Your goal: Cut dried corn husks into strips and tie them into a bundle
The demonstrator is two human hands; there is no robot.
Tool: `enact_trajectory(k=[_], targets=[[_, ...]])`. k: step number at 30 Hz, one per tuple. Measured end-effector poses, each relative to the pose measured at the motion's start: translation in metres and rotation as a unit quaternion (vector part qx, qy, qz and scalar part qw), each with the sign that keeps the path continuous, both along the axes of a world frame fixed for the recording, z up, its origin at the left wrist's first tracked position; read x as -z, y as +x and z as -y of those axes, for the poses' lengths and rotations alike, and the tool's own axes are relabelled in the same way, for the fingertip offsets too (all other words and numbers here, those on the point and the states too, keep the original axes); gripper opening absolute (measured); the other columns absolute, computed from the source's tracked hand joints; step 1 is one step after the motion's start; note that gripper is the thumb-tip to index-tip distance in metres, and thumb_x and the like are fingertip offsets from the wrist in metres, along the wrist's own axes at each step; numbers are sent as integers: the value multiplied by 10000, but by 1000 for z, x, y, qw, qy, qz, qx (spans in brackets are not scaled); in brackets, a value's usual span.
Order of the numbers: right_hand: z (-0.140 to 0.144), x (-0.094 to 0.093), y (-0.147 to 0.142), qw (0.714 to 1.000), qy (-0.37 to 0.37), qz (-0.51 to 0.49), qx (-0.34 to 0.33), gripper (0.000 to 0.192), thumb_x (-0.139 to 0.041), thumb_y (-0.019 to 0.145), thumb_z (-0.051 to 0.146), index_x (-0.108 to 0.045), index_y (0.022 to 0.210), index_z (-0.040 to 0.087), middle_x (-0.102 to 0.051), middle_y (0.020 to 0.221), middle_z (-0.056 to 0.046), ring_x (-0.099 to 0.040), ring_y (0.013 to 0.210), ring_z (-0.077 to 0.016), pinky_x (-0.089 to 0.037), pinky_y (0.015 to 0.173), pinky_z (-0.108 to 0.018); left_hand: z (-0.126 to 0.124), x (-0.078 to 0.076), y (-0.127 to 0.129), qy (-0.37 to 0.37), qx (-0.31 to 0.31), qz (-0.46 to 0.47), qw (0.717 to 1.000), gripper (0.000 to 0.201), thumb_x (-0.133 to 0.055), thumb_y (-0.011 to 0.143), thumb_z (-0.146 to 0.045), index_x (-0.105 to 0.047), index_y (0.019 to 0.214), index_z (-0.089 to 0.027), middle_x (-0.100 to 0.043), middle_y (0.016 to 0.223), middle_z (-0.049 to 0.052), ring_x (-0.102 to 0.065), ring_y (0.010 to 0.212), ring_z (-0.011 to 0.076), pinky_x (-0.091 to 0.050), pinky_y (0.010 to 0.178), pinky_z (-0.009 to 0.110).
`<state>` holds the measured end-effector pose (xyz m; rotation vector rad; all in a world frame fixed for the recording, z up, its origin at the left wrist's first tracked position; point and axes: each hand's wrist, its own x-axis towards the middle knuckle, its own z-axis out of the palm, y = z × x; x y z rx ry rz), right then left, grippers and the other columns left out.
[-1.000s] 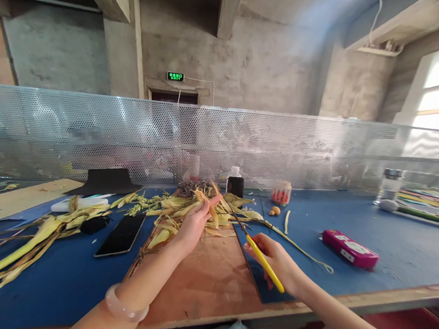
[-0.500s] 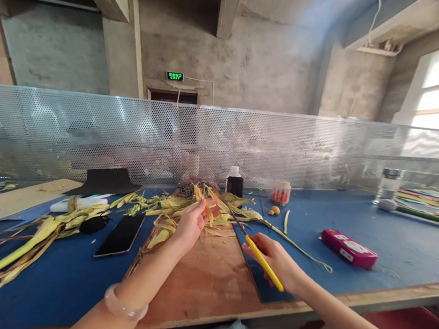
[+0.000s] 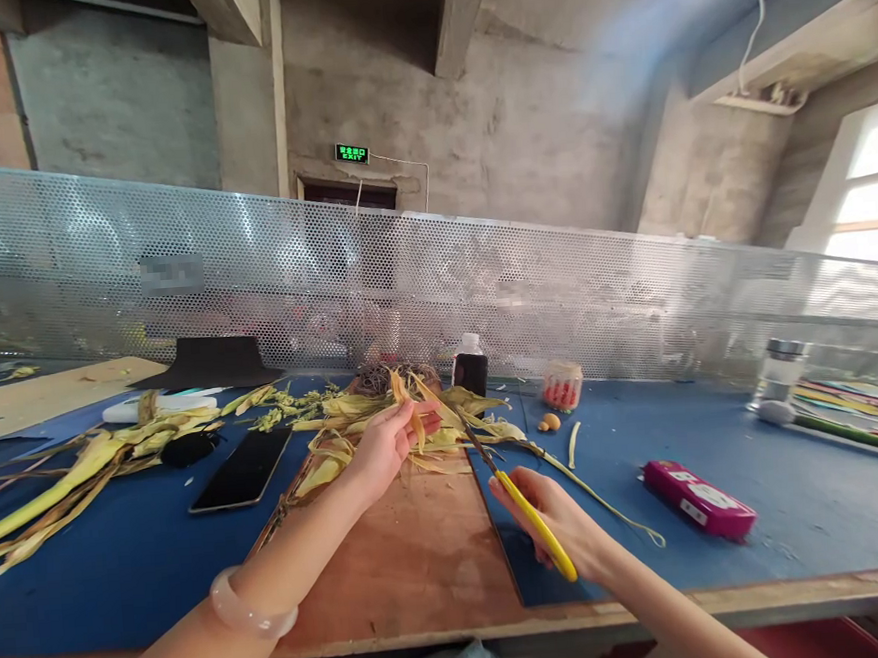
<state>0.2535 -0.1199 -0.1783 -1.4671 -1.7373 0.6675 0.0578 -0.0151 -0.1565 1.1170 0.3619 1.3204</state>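
My left hand (image 3: 391, 441) pinches a strip of dried yellowish husk (image 3: 417, 429) between thumb and fingers, over the wooden board. My right hand (image 3: 554, 521) is wrapped round yellow-handled scissors (image 3: 537, 523). Their dark, narrow blades point up and left, the tips close to the fingers of my left hand. Whether the blades touch the husk I cannot tell, and part of the handle is hidden by my fingers. Behind both hands more dried husks (image 3: 354, 405) lie loosely piled, with a dark tangle of fine roots or twigs (image 3: 393, 377) at the back.
A brown wooden board (image 3: 418, 571) lies on the blue tabletop (image 3: 605, 558). Left are a phone (image 3: 242, 470) and a husk bundle (image 3: 88, 474). Rightward stand a dark bottle (image 3: 470, 367), a jar (image 3: 562, 386), a magenta packet (image 3: 698, 498) and a clear flask (image 3: 780, 370). A perforated metal screen (image 3: 594, 288) runs behind.
My right hand has shifted slightly right, and the scissors' handle end has swung a little that way. My left hand still holds the husk in nearly the same spot.
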Motion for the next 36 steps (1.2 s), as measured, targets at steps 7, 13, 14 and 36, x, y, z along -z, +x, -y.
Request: enact_trajectory(k=[7, 13, 14, 36], targets=[[1, -5, -1, 1000, -8, 24, -7, 393, -457, 827, 569, -392, 679, 211, -372, 523, 69, -383, 438, -85, -249, 389, -213, -1, 2, -2, 5, 10, -15, 1000, 256, -484, 887, -173, -712, 860, -62, -708, 1000, 167, -681, 875, 218, -542, 853, 349], [-1, -1, -1, 998, 21, 60, 7, 385, -411, 853, 551, -400, 670, 213, -417, 530, 47, -396, 443, -99, -256, 390, -222, 0, 1, -2, 5, 11, -22, 1000, 253, -484, 888, -179, -711, 858, -71, -710, 989, 164, -678, 885, 220, -537, 869, 364], [-1, 0, -2, 997, 26, 71, 8, 385, -408, 856, 546, -400, 666, 212, -425, 533, 44, -394, 443, -99, -256, 391, -223, 1, 0, -2, 1, 8, -22, 1000, 259, -476, 891, -174, -711, 854, -71, -710, 986, 163, -678, 882, 219, -536, 871, 366], [-11, 11, 1, 989, 69, 125, 23, 389, -381, 873, 546, -462, 732, 192, -536, 648, -6, -351, 568, -130, -272, 532, -266, 2, 1, -3, 1, 22, -56, 998, 230, -539, 867, -236, -709, 807, -92, -720, 926, 146, -690, 838, 218, -531, 867, 366]])
